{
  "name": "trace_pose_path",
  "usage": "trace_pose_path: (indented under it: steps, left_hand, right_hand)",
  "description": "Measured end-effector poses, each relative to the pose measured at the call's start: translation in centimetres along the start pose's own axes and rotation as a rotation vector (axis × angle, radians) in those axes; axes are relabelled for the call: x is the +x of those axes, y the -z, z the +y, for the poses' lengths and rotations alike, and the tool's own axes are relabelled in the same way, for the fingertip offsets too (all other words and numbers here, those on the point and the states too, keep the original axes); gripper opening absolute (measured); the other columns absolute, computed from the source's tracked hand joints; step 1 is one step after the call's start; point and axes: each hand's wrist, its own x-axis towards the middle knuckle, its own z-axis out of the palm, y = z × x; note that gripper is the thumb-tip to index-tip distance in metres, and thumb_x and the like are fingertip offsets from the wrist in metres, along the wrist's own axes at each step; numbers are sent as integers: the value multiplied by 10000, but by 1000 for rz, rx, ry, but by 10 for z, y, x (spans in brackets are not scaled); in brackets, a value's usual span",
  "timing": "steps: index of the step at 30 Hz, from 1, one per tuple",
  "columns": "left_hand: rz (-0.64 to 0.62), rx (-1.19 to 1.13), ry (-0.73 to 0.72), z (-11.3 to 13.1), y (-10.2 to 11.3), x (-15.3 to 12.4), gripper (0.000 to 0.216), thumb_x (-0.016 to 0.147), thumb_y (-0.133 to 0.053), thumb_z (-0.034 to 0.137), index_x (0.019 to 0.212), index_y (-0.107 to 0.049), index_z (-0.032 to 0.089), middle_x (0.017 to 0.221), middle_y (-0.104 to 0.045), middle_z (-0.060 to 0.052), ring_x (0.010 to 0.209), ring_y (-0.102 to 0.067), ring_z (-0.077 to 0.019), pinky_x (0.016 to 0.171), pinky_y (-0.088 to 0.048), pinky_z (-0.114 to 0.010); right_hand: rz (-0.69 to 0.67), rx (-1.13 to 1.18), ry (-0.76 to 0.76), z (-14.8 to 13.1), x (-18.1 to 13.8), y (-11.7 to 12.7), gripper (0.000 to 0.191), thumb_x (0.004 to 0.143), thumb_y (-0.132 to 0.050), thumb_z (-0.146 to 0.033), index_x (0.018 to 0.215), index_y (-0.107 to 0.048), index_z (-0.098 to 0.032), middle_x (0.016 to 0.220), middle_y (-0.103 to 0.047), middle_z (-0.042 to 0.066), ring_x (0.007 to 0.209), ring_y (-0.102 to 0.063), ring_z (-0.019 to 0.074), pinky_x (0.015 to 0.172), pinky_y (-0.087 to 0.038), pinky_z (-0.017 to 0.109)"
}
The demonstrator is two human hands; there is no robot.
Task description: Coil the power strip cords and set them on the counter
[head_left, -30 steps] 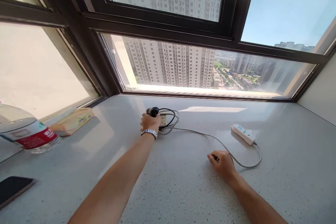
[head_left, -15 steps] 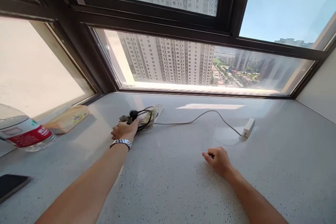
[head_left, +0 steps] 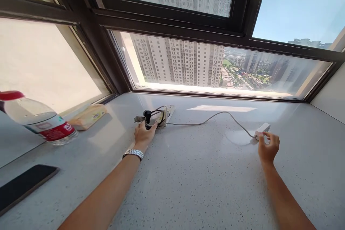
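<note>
My left hand (head_left: 144, 134), with a metal watch on the wrist, rests on a bundle of black cable and a plug (head_left: 147, 115) beside a beige power strip (head_left: 165, 114) near the window. Its fingers lie stretched over the cable. A grey cord (head_left: 215, 116) runs right across the speckled sill to a small white power strip (head_left: 262, 129). My right hand (head_left: 267, 147) sits at that strip's near end, fingers curled and touching it.
A water bottle (head_left: 40, 122) with a red cap and label lies at the left. A tissue pack (head_left: 87, 116) sits behind it. A dark phone (head_left: 24, 185) lies at the left front. The window frame (head_left: 215, 95) bounds the sill's far edge.
My right hand moved from the middle of the sill rightwards to the white power strip. My left hand stayed on the cable bundle. The white strip shifted slightly right.
</note>
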Motion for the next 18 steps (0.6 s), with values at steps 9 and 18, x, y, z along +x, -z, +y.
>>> trace_pose_path:
  steps: [9, 18]
  left_hand:
    - [-15, -39, 40, -3, -7, 0, 639, 814, -476, 463, 1390, -415, 196, 1482, -299, -167, 1357, -272, -365, 1088, -258, -478]
    - [21, -5, 40, -4, -13, -7, 629, 827, -468, 433, 1402, -406, 185, 1482, -304, -175, 1353, -287, -353, 1082, -264, -505]
  right_hand:
    - [-584, -330, -456, 34, 56, -35, 690, 859, -341, -579, 1471, -252, -272, 1447, -366, 117, 1313, -320, 358, 1046, -263, 511]
    - [-585, -328, -530, 5, 103, -88, 874, 796, -478, -662, 1488, -183, -217, 1464, -292, 214, 1282, -323, 442, 1000, -280, 566]
